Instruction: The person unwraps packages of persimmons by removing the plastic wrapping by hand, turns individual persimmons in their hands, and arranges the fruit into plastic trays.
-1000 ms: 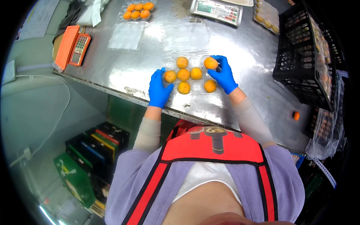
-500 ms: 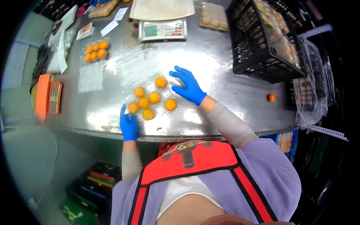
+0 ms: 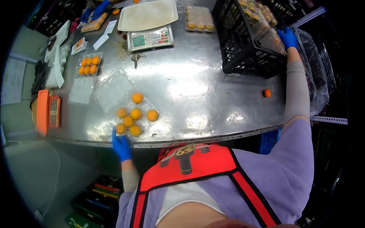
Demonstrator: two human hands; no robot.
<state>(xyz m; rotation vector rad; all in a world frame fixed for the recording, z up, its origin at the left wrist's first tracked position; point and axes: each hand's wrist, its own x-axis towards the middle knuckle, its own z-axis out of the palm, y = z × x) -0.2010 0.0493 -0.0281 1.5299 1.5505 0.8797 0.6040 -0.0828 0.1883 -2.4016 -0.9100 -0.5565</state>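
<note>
Several round orange fruits (image 3: pixel 136 114) sit in and around a clear plastic tray (image 3: pixel 146 102) near the front edge of the metal table. My left hand (image 3: pixel 121 146), blue-gloved, is at the table edge just below the nearest fruit; its fingers are apart and hold nothing. Far to the right, my right hand (image 3: pixel 288 38), gloved too, reaches over the side of a black crate (image 3: pixel 243 57). Its fingers curl over a clear plastic fruit pack (image 3: pixel 273 41) inside; the thumb is hidden.
A scale (image 3: pixel 150 38) with a cream tray (image 3: pixel 148 15) stands at the back. Filled fruit packs (image 3: pixel 199 19) (image 3: pixel 89 65) lie beside it and at left. One loose persimmon (image 3: pixel 267 93) is at right. Another person's gloved hands (image 3: pixel 99 10) work at the far left.
My right hand has left the fruits and moved right and away to the crate. My left hand stays by the fruits, slightly lower. Another person's hands have come into view.
</note>
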